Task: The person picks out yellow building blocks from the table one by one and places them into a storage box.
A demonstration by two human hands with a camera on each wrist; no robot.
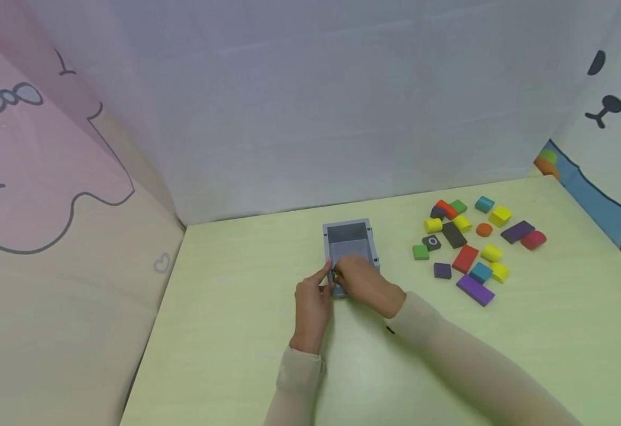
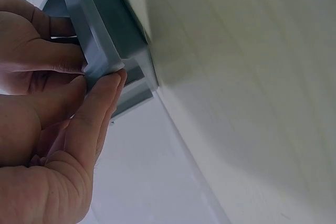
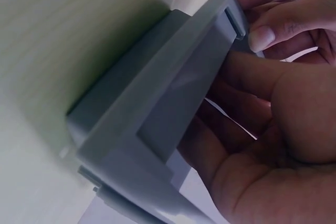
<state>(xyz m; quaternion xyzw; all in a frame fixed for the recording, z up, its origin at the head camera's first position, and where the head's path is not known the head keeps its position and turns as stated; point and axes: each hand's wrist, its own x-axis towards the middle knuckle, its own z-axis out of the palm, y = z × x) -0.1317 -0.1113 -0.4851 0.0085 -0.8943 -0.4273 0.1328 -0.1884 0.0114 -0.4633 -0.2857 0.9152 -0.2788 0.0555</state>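
Observation:
A grey plastic box (image 1: 350, 232) with an open top and a raised rim stands on the table. My left hand (image 1: 311, 305) pinches its near left corner, thumb and fingers on the rim (image 2: 102, 51). The right hand (image 1: 362, 281) bends over the near end, its fingers reaching inside the box along the wall (image 3: 181, 100). A small yellow patch (image 1: 337, 274) shows by the right fingertips in the head view. What it belongs to, and whether those fingers grip anything, is hidden.
Several coloured blocks lie scattered to the right of the box, among them a red block (image 1: 465, 258), a purple block (image 1: 475, 290) and a green block (image 1: 420, 252). A small black piece (image 1: 390, 329) lies near the right sleeve. A pale curtain (image 1: 310, 106) hangs behind the table.

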